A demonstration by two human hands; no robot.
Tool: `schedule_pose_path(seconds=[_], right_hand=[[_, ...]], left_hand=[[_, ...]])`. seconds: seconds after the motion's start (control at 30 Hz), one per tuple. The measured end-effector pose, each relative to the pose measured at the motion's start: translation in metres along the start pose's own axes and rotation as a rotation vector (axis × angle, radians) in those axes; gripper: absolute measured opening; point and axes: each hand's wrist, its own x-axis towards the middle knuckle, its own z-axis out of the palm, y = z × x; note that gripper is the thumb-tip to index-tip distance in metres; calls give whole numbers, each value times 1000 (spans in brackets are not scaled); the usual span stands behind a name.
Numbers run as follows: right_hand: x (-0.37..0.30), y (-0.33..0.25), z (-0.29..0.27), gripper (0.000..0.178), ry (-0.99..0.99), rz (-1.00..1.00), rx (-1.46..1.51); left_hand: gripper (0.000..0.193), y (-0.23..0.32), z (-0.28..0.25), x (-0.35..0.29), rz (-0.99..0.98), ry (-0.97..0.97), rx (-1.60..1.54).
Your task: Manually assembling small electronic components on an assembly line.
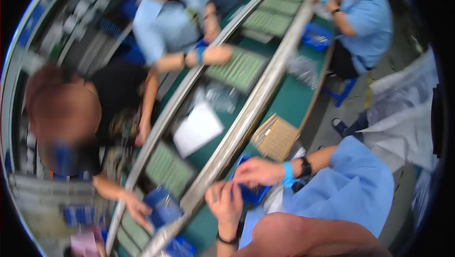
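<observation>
My left hand (pixel 224 202) is at the lower middle, its fingers closed in a pinch, with a dark band at the wrist. Just beside it my right hand (pixel 258 171), with a light blue band and a black watch, is pinched too; the fingertips of both nearly meet. Whatever they hold is too small and blurred to make out. Beneath and behind them is a blue bin (pixel 256 194), partly hidden by the hands. A tan tray with ridged rows (pixel 276 136) lies on the green bench (pixel 287 104) just beyond my right hand.
A line with metal rails (pixel 250 110) runs diagonally, carrying green slotted trays (pixel 238 70), a white sheet (pixel 198 129) and clear plastic bags (pixel 219 97). Co-workers reach in from across; one hand (pixel 138 209) is by a blue bin (pixel 163 206). Another person (pixel 364 22) sits far right.
</observation>
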Motion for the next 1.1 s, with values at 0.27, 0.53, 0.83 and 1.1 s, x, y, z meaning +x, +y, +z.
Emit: schedule_pose_path(seconds=[0.27, 0.53, 0.83, 1.1], right_hand=[[-30, -33, -4, 14, 5, -13, -528], [-51, -32, -5, 26, 83, -58, -711], [-30, -39, -49, 55, 205, -64, -1581], [-30, -67, -39, 51, 167, 83, -1117]], left_hand=[[24, 29, -8, -6, -33, 74, -34], [24, 30, -12, -35, 11, -58, -193], [16, 2, -14, -88, -371, -240, -91], [9, -8, -21, -95, -459, -121, -111]])
